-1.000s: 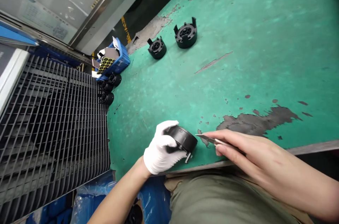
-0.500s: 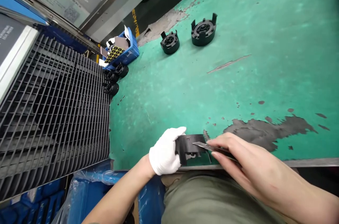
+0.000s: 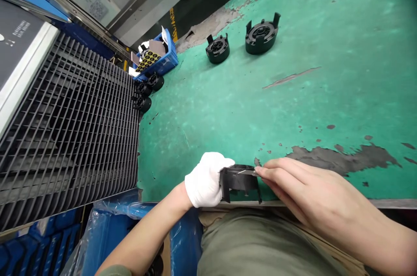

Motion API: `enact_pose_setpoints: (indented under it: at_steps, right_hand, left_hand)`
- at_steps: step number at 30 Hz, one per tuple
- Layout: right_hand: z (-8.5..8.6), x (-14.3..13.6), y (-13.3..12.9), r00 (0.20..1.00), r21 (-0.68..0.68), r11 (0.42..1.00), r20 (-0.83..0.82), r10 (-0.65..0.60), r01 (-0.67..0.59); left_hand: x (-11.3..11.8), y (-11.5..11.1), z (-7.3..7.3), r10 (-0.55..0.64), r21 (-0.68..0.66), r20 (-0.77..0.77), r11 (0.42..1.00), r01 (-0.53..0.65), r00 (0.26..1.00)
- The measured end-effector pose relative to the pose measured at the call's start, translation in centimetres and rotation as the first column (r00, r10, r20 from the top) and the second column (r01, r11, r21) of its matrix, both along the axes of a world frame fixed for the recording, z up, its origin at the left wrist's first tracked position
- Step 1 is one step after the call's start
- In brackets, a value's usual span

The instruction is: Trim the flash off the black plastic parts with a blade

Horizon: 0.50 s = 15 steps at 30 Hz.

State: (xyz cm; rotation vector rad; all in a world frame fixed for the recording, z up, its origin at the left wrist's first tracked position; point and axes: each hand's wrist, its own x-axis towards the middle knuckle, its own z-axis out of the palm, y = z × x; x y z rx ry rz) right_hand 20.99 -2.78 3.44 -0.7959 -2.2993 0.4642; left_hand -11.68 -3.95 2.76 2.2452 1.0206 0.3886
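My left hand (image 3: 206, 180), in a white glove, is closed around the left side of a black round plastic part (image 3: 240, 180) with prongs pointing down. The part is held above the near edge of the green table. My bare right hand (image 3: 293, 184) pinches a slim craft knife, its blade (image 3: 243, 171) lying nearly flat at the upper rim of the part. Most of the knife's handle is hidden behind my fingers.
Two similar black parts stand on the table, a smaller one (image 3: 217, 48) and a larger one (image 3: 261, 36). Several more (image 3: 142, 103) sit by a blue bin (image 3: 167, 64) of scraps. A grey slatted rack (image 3: 94, 128) borders the left; a lined blue crate (image 3: 185, 241) is below.
The black part has tipped in my left hand, so its upper rim shows. The knife blade has moved up from the side wall to the rim. The view has shifted slightly.
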Motion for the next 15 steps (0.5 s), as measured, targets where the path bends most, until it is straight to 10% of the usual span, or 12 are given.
enact_pose_setpoints:
  at_steps: [15]
  right_hand:
    - [1.09, 0.24, 0.25, 0.998, 0.112, 0.992, 0.037, 0.056, -0.059]
  left_hand:
    - [0.16, 0.21, -0.01, -0.015, -0.046, 0.000, 0.999, 0.015, 1.000]
